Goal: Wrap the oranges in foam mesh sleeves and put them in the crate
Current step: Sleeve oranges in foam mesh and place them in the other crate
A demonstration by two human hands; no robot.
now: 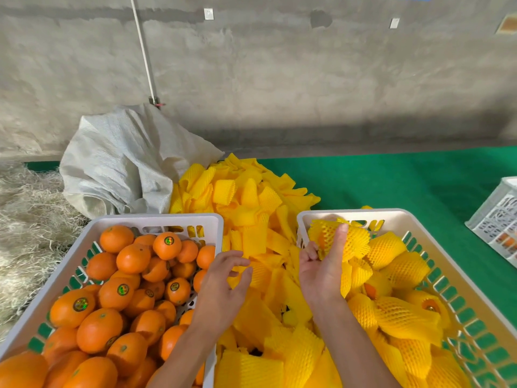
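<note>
A white crate point(156, 219) at the lower left is heaped with bare oranges point(123, 292), several bearing round stickers. Between the crates lies a pile of flat yellow foam mesh sleeves point(251, 208). The right white crate point(391, 214) holds several sleeved oranges point(402, 317). My right hand point(321, 273) is raised over that crate's near-left corner, gripping a wrapped orange point(349, 242) in its yellow sleeve. My left hand point(223, 278) hovers over the sleeve pile beside the orange crate, fingers curled and apart, holding nothing.
A crumpled grey woven sack point(120, 169) lies behind the orange crate. Straw point(25, 219) covers the floor at the left. Green matting point(405, 180) spreads to the right, with another white crate point(498, 219) at the right edge. A concrete wall point(279, 74) stands behind.
</note>
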